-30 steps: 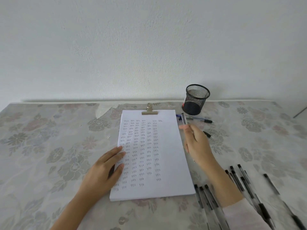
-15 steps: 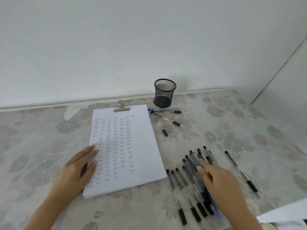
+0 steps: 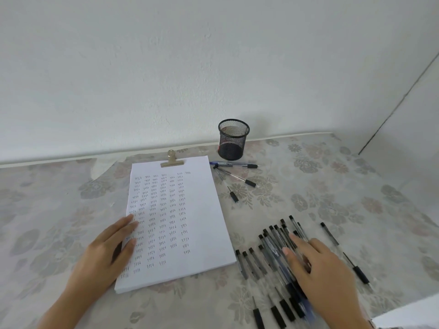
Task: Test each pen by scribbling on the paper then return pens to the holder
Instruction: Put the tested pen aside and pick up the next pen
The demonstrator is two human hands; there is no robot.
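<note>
A clipped stack of white paper (image 3: 190, 224) covered in small scribbles lies at the centre of the table. My left hand (image 3: 107, 255) rests flat on its lower left edge, fingers apart. Behind the paper's right corner stands a black mesh holder (image 3: 233, 140), which looks empty. Three pens (image 3: 235, 173) lie just in front of it. A pile of several black-capped pens (image 3: 273, 248) lies at the lower right. My right hand (image 3: 320, 269) lies over that pile with fingers spread on the pens; no pen is lifted.
The table has a floral cloth (image 3: 332, 186) and stands against a white wall, with a corner at the right. Two single pens (image 3: 330, 233) lie to the right of the pile. A gold clip (image 3: 171, 160) holds the paper's top.
My right hand set a pen down near the holder, then moved to the pile at the lower right. The view swung right. The left hand stayed on the paper.
</note>
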